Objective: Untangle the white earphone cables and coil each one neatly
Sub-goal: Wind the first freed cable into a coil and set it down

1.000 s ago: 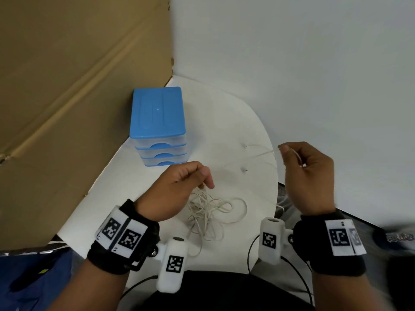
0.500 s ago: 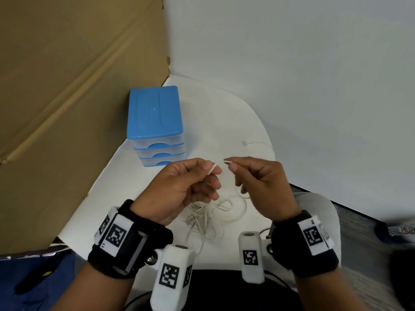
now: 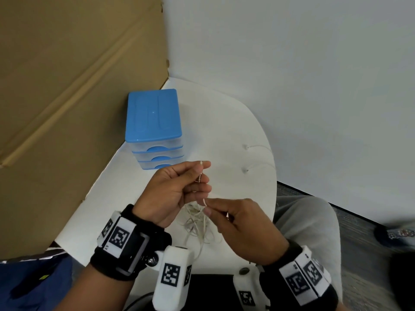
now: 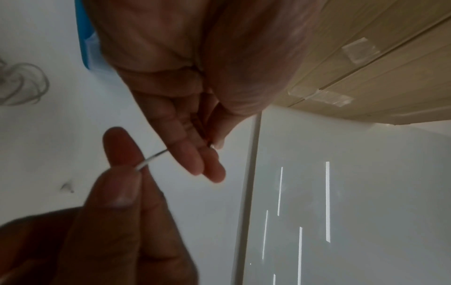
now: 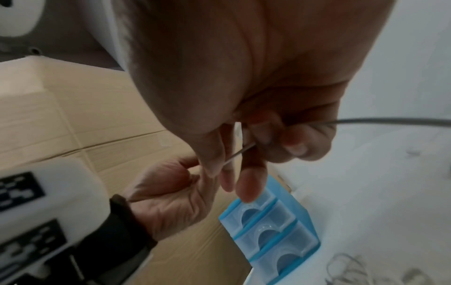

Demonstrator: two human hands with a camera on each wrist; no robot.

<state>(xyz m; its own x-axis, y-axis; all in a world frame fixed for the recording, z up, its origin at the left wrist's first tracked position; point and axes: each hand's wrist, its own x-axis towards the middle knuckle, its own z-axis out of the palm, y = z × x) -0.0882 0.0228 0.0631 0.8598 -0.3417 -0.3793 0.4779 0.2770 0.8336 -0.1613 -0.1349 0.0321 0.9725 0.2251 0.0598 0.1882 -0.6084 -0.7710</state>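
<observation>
A loose tangle of white earphone cable (image 3: 197,225) lies on the white table (image 3: 224,122) under my hands. My left hand (image 3: 201,173) is raised above it and pinches one cable near its end, whose tip (image 3: 200,163) sticks up past the fingertips. Just below, my right hand (image 3: 206,206) pinches the same cable between thumb and forefinger. A short taut stretch of cable (image 4: 153,158) runs between the two hands. From the right hand's curled fingers the cable (image 5: 390,121) trails off to the right. Two earbuds (image 3: 247,147) (image 3: 246,169) lie on the table to the right.
A small blue drawer unit (image 3: 155,129) stands on the table just beyond my left hand, against a cardboard sheet (image 3: 67,108) on the left. A white wall (image 3: 314,86) closes the back. The table's curved edge (image 3: 275,187) runs close to the earbuds.
My right hand came in from the far right to meet the left, then dropped just below it, still pinching the cable. The left hand rose slightly and holds the cable end.
</observation>
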